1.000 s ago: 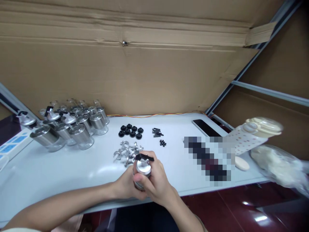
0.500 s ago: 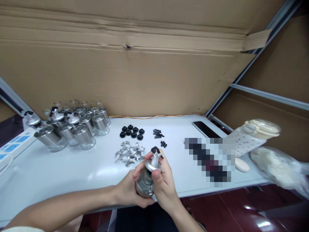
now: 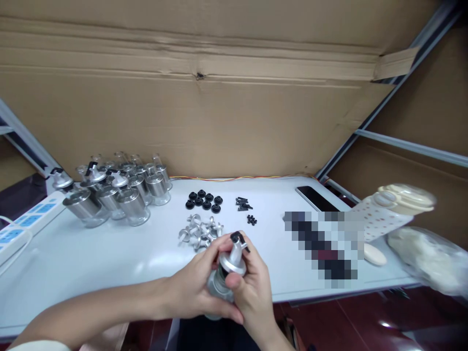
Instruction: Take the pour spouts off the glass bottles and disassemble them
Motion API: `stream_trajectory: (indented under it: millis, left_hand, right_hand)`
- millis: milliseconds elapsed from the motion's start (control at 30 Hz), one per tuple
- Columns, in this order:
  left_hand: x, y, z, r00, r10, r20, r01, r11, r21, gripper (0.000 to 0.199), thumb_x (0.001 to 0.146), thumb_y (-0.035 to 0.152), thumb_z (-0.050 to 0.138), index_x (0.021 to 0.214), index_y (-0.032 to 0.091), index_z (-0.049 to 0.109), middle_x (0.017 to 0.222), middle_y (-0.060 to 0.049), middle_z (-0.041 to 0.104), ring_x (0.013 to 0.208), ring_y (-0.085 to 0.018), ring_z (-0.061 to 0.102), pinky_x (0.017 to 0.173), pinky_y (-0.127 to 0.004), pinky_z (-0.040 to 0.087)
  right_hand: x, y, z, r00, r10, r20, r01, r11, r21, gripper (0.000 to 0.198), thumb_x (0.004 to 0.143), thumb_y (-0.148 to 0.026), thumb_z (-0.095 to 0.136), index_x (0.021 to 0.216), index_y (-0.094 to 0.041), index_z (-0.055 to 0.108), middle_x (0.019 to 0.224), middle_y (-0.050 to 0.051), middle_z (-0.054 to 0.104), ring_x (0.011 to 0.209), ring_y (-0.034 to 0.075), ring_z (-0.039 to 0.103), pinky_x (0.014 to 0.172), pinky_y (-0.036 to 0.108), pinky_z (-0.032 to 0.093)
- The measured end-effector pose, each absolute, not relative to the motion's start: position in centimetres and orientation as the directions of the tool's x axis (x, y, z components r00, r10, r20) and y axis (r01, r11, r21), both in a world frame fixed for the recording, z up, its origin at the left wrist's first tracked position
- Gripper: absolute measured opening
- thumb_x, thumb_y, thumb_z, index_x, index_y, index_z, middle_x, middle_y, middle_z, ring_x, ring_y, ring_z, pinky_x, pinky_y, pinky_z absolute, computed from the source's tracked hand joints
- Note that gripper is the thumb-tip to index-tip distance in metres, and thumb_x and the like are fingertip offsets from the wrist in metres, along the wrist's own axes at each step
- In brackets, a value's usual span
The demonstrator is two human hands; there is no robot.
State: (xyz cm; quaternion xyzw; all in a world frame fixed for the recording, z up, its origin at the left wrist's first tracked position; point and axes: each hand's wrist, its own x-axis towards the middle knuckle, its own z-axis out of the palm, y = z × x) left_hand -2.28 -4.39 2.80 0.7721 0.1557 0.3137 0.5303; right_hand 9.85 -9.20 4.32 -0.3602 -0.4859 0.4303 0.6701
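Note:
Close to the table's front edge I hold a glass bottle (image 3: pixel 218 285) upright, tilted slightly, with a silver pour spout (image 3: pixel 233 263) on its neck and a black flip lid (image 3: pixel 238 238) on top. My left hand (image 3: pixel 195 287) is wrapped round the bottle's body. Fingers and thumb of my right hand (image 3: pixel 256 287) close round the spout's base. Just beyond my hands lies a pile of silver spout pieces (image 3: pixel 197 229). Behind it are several black stoppers (image 3: pixel 202 201). Small black levers (image 3: pixel 243 204) and tiny black parts (image 3: pixel 252 220) lie to their right.
Several glass bottles with steel sleeves (image 3: pixel 133 204) stand at the back left, some with spouts. A white power strip (image 3: pixel 32 222) lies along the left edge. At right are a phone (image 3: pixel 317 199), a dotted cup (image 3: pixel 380 214), a cream oval object (image 3: pixel 375 254) and a plastic bag (image 3: pixel 427 258).
My hands and the bottle sit slightly lower in view, and the left fingers have shifted up toward the neck. The whole scene has moved a little right as my head turned.

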Motion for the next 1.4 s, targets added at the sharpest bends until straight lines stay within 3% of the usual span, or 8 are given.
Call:
stream_trajectory:
  millis: [133,233,400,533,633,767,1200,1400]
  left_hand:
    - [-2.6,-4.8,3.8,0.777,0.579,0.246,0.025,-0.420,0.907,0.092,0.075,0.048,0.068,0.146,0.020,0.017,0.136,-0.016,0.045,0.119,-0.031,0.049,0.103,-0.043,0.038]
    - [-3.1,-5.1,4.9,0.836,0.530,0.145,0.108,-0.417,0.903,0.084,0.084,0.040,0.058,0.147,0.018,0.007,0.121,-0.015,0.057,0.102,-0.024,0.059,0.093,-0.037,0.045]
    - [-4.8,-4.5,8.1,0.788,0.613,0.050,0.308,-0.463,0.831,0.037,0.092,0.039,0.042,0.123,0.020,0.036,0.104,-0.009,0.062,0.087,-0.017,0.060,0.080,-0.029,0.047]
    - [-6.6,-2.1,10.4,0.650,0.755,0.090,0.497,-0.511,0.701,0.031,0.093,0.045,0.034,0.111,0.020,0.038,0.102,-0.008,0.061,0.090,-0.019,0.059,0.079,-0.032,0.045]
    - [-8.5,0.4,11.6,0.546,0.838,0.000,0.715,-0.466,0.521,0.038,0.091,0.052,0.037,0.112,0.021,0.042,0.098,-0.007,0.061,0.083,-0.021,0.059,0.074,-0.032,0.044]
    - [-11.1,4.1,11.6,0.539,0.842,0.039,0.765,-0.508,0.396,0.041,0.088,0.055,0.040,0.110,0.021,0.047,0.105,-0.008,0.060,0.090,-0.023,0.058,0.077,-0.032,0.044]
    - [-14.2,9.1,10.3,0.420,0.893,0.164,0.891,-0.440,0.111,0.037,0.087,0.046,0.042,0.102,0.016,0.057,0.097,-0.010,0.064,0.087,-0.031,0.060,0.076,-0.039,0.043]
    - [-13.8,8.5,10.1,0.469,0.823,0.321,0.871,-0.492,-0.011,0.028,0.089,0.036,0.040,0.098,0.017,0.058,0.106,-0.015,0.058,0.108,-0.038,0.053,0.087,-0.048,0.041]
  right_hand:
    - [10.2,-9.2,4.6,0.266,0.908,0.325,-0.242,0.389,-0.889,0.045,0.064,-0.056,0.075,0.089,-0.025,0.054,0.068,-0.005,0.056,0.056,0.009,0.053,0.050,0.017,0.045]
    - [11.3,-9.2,5.5,0.392,0.801,0.453,-0.116,0.531,-0.839,0.041,0.069,-0.052,0.073,0.092,-0.025,0.055,0.072,-0.004,0.063,0.060,0.011,0.060,0.055,0.020,0.048]
    - [14.2,-8.9,6.9,0.596,0.544,0.591,0.057,0.705,-0.707,0.034,0.074,-0.039,0.073,0.097,-0.022,0.056,0.090,0.003,0.069,0.085,0.018,0.066,0.076,0.032,0.051]
    - [15.8,-8.1,4.3,0.668,0.620,0.412,-0.005,0.557,-0.831,0.025,0.078,-0.030,0.070,0.094,-0.022,0.052,0.089,0.003,0.071,0.085,0.019,0.067,0.078,0.036,0.050]
    - [16.4,-7.4,1.3,0.671,0.709,0.214,-0.068,0.347,-0.936,0.030,0.074,-0.036,0.071,0.091,-0.021,0.052,0.090,0.005,0.071,0.088,0.021,0.066,0.079,0.036,0.049]
    - [16.6,-6.9,-1.4,0.632,0.773,0.055,-0.111,0.161,-0.981,0.040,0.068,-0.046,0.072,0.092,-0.019,0.055,0.094,0.008,0.069,0.090,0.022,0.065,0.084,0.037,0.048]
    - [16.5,-6.7,-2.6,0.534,0.844,-0.048,-0.178,0.056,-0.982,0.050,0.064,-0.051,0.073,0.096,-0.019,0.052,0.089,0.007,0.069,0.087,0.021,0.064,0.082,0.036,0.049]
    - [16.4,-6.9,-2.4,0.511,0.859,-0.027,-0.159,0.064,-0.985,0.045,0.067,-0.049,0.072,0.095,-0.019,0.053,0.089,0.006,0.068,0.083,0.020,0.063,0.081,0.036,0.048]
